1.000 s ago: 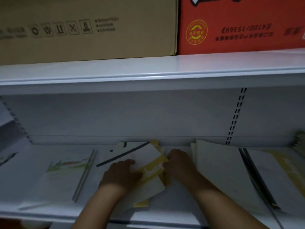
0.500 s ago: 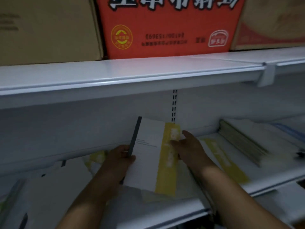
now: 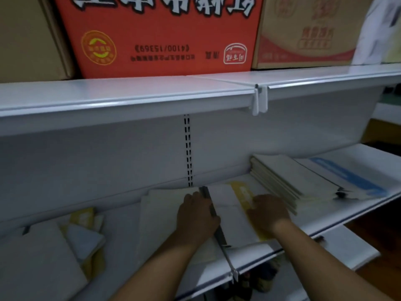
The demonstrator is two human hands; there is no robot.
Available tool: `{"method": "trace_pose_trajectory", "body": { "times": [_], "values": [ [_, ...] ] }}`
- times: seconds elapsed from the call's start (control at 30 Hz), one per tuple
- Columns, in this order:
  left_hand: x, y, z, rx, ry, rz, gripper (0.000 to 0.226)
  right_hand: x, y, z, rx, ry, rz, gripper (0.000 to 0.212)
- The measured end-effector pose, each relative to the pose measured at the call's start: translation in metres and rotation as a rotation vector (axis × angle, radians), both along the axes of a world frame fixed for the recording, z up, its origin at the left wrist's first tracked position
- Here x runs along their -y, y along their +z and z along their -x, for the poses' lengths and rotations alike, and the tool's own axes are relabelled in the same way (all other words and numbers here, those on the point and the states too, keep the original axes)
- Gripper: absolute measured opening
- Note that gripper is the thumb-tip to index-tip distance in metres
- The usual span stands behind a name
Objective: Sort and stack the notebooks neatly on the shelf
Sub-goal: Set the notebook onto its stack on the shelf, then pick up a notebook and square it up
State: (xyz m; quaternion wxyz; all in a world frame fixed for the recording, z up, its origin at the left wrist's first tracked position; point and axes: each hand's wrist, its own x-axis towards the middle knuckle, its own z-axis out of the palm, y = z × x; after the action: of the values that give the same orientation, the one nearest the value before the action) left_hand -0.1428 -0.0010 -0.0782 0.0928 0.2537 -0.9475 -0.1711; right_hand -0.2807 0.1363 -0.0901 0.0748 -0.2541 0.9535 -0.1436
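The left hand (image 3: 196, 216) curls its fingers round the dark spine edge of the white notebook (image 3: 230, 220), the right hand (image 3: 268, 211) presses loose, straight fingers on its yellow band, and it lies flat on the shelf (image 3: 338, 216), just left of a stack of notebooks (image 3: 293, 181).

The left hand (image 3: 196, 216) hides its own fingertips at the dark spine of the white notebook with a yellow band (image 3: 231, 216), so its hold cannot be told. The right hand (image 3: 268, 210) covers part of that band, whose lettering is a blur. The top edge cuts off the red cardboard box (image 3: 160, 33); its small print is unreadable. A blurred white shape (image 3: 377, 29) at upper right cannot be identified. Dark things (image 3: 263, 279) under the white metal shelf (image 3: 325, 216) are too dim to name.
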Motion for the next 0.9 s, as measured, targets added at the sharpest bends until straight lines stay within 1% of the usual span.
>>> {"method": "trace_pose_trajectory", "body": {
  "times": [0.03, 0.07, 0.13, 0.2, 0.23, 0.3, 0.4, 0.5, 0.53, 0.6, 0.67, 0.7, 0.73, 0.8, 0.9],
  "values": [
    [0.006, 0.001, -0.006, -0.011, 0.023, -0.024, 0.04, 0.003, 0.001, -0.001, -0.036, -0.004, 0.003, 0.04],
    [0.013, 0.001, -0.014, -0.016, 0.051, -0.054, 0.044, 0.009, 0.004, -0.005, -0.058, 0.004, 0.048, 0.042],
    [0.028, 0.001, -0.034, -0.019, 0.116, -0.104, 0.048, 0.033, 0.015, -0.025, -0.055, 0.074, 0.264, 0.042],
    [0.042, 0.002, -0.057, -0.055, 0.2, -0.092, 0.046, 0.067, 0.026, -0.06, -0.064, 0.232, 0.452, 0.033],
    [0.049, 0.003, -0.072, -0.067, 0.247, -0.074, 0.045, 0.084, 0.031, -0.082, -0.063, 0.327, 0.484, 0.031],
    [0.067, 0.003, -0.105, -0.085, 0.347, -0.045, 0.042, 0.116, 0.034, -0.127, 0.011, 0.491, 0.506, 0.029],
    [0.093, 0.006, -0.169, -0.08, 0.486, -0.038, 0.038, 0.154, 0.031, -0.185, 0.095, 0.665, 0.474, 0.027],
    [0.112, 0.009, -0.238, -0.091, 0.693, -0.103, 0.042, 0.179, 0.028, -0.23, 0.189, 0.759, 0.351, 0.033],
    [0.116, 0.009, -0.26, -0.079, 0.762, -0.117, 0.044, 0.184, 0.025, -0.241, 0.219, 0.769, 0.294, 0.038],
    [0.118, 0.006, -0.295, -0.005, 0.852, -0.125, 0.052, 0.193, 0.02, -0.259, 0.22, 0.787, 0.177, 0.045],
    [0.116, -0.001, -0.314, -0.029, 0.882, -0.121, 0.069, 0.197, 0.019, -0.269, 0.194, 0.771, 0.111, 0.051],
    [0.113, -0.004, -0.319, -0.067, 0.89, -0.12, 0.07, 0.199, 0.018, -0.27, 0.189, 0.752, 0.098, 0.053],
    [0.112, -0.007, -0.322, -0.09, 0.901, -0.126, 0.064, 0.2, 0.018, -0.271, 0.191, 0.733, 0.086, 0.053],
    [0.113, -0.01, -0.324, -0.113, 0.899, -0.118, 0.05, 0.201, 0.02, -0.273, 0.213, 0.701, 0.069, 0.051],
    [0.119, -0.011, -0.325, -0.149, 0.867, -0.135, 0.051, 0.205, 0.018, -0.277, 0.339, 0.667, 0.128, 0.027]
  ]
}}
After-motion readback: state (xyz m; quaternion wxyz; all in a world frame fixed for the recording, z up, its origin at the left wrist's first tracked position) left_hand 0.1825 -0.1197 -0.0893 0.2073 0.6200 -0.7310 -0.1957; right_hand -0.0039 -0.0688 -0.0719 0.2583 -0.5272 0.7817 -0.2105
